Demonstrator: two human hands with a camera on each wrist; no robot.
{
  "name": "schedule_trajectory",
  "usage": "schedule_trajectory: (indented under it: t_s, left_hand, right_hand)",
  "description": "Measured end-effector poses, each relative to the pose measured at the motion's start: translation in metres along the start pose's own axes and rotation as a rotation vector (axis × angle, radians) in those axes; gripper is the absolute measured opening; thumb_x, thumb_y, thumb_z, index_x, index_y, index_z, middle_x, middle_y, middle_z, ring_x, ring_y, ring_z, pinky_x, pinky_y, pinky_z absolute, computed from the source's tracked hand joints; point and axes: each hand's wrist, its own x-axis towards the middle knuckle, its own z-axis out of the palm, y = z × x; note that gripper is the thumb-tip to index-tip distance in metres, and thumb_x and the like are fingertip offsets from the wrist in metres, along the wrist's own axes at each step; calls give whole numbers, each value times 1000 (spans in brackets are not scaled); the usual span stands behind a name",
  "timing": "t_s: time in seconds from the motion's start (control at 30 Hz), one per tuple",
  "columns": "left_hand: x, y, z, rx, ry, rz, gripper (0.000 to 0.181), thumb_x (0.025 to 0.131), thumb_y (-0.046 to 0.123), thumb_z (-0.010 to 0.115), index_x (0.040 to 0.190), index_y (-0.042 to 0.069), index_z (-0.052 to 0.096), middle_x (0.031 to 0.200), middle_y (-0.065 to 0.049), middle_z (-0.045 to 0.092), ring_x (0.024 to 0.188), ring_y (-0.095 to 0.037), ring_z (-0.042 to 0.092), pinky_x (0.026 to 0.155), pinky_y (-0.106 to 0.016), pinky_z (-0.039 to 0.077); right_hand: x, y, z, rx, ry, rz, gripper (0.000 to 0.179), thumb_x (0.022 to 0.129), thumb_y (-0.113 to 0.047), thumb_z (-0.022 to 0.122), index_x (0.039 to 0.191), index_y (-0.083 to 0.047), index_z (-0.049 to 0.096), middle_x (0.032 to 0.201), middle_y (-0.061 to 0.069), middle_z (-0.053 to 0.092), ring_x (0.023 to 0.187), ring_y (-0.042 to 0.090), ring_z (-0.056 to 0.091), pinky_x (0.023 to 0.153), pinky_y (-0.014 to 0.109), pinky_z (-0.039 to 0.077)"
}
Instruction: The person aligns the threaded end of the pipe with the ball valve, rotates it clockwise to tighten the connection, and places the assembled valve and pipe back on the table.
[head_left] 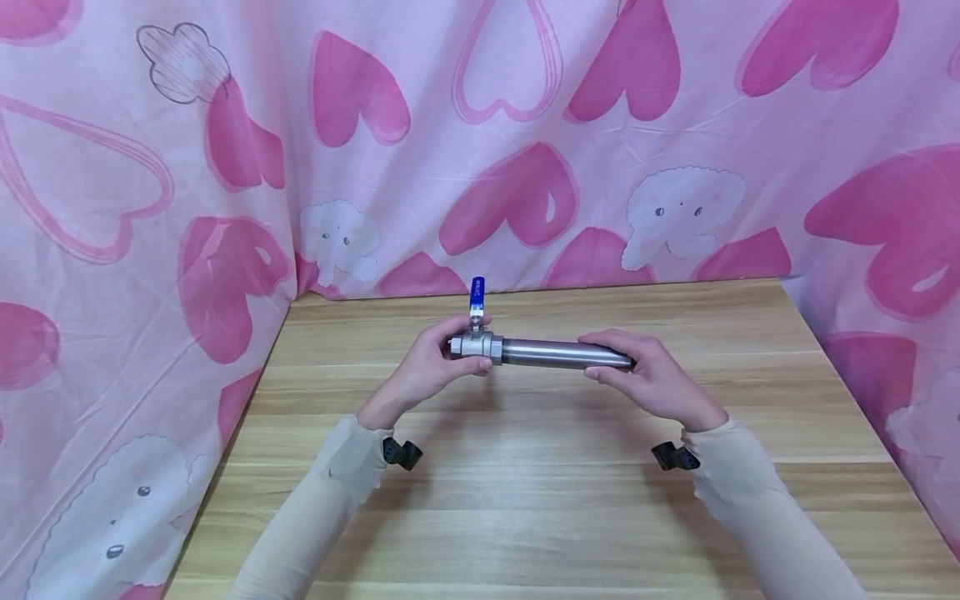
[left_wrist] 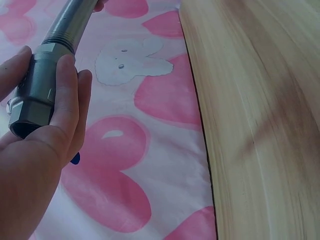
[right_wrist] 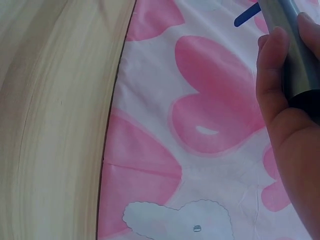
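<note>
My left hand (head_left: pixel 431 362) grips a metal ball valve (head_left: pixel 471 345) by its body, thumb on the near side and fingers behind. The valve's blue lever handle (head_left: pixel 477 296) points away toward the back. A steel pipe (head_left: pixel 555 353) runs to the right from the valve, its threaded end in the valve's hex nut. My right hand (head_left: pixel 652 375) holds the pipe's far right end between thumb and fingers. In the left wrist view the valve's open hex end (left_wrist: pixel 27 120) faces the palm. The right wrist view shows the pipe (right_wrist: pixel 297 60) in the fingers, with a dark end.
Beneath the hands lies a wood-grain table (head_left: pixel 540 500). Pink fabric with hearts and white cartoon figures (head_left: pixel 510 192) hangs along its back and both sides. A small black camera (head_left: pixel 402 454) sits on the left wrist, another camera (head_left: pixel 675 456) on the right.
</note>
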Motion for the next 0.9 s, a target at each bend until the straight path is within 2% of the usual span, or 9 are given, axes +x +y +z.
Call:
schedule_trajectory:
  t_s: [0.17,0.43,0.63,0.9]
  left_hand:
    - [0,-2,0,35,14,-1,48,81,13,78,126,13,61,114,-12,63,92,-21,59,77,-32,58]
    - [0,-9,2,38,32,11,45,81,14,78,123,12,62,113,-13,63,91,-22,57,77,-33,57]
    - [-1,-9,0,33,35,-4,45,81,14,78,123,12,62,113,-13,62,92,-21,57,77,-31,56]
    - [-2,-10,-2,42,33,-11,47,81,16,78,124,11,61,115,-12,61,94,-23,57,78,-33,56]
  right_hand:
    - [1,-2,0,-5,-8,1,40,86,-11,72,126,-14,62,114,4,67,86,11,62,73,22,53]
    - [4,-1,0,5,-25,16,40,87,-11,71,126,-15,62,115,4,66,88,11,61,75,23,52]
    - [6,1,1,44,-25,39,48,82,-5,75,125,-19,58,114,2,62,92,15,60,79,23,50]
    - [6,3,4,66,29,69,41,82,-8,76,119,-16,59,110,3,63,91,16,61,80,22,51]
